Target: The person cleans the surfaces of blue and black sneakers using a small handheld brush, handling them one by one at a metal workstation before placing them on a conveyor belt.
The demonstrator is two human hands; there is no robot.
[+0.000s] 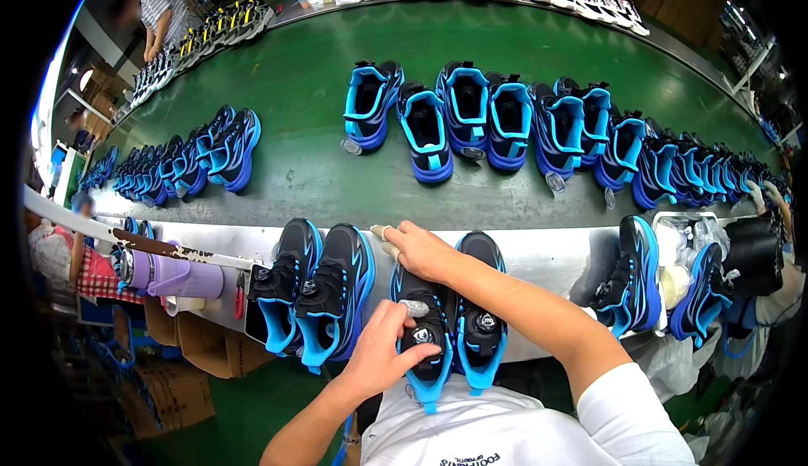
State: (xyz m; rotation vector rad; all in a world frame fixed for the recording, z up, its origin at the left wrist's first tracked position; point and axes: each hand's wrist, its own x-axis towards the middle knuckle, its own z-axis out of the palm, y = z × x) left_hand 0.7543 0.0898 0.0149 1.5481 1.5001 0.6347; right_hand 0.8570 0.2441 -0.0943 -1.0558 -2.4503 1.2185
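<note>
— Where's the shoe? 
— The black-and-blue shoe (425, 331) lies under the left hand (383, 352), whose fingers (402, 313) pinch a small grey piece (414, 307) at its dial; the right hand (421, 249) rests curled on the toe, a cloth (383, 235) just beyond its fingertips.
— Risk?
— I'd say the piece could slip from that pinch; the shoe's heel overhangs the ledge (547, 256), so a push might tip it.

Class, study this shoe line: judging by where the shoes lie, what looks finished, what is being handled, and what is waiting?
Looks done: blue-and-black shoes lie in rows on the green belt. In hand: the left hand presses the round dial on the shoe of a pair at the metal ledge, while the right hand rests at its toe end. Apparently waiting: the pair to the left and the shoes to the right.
</note>
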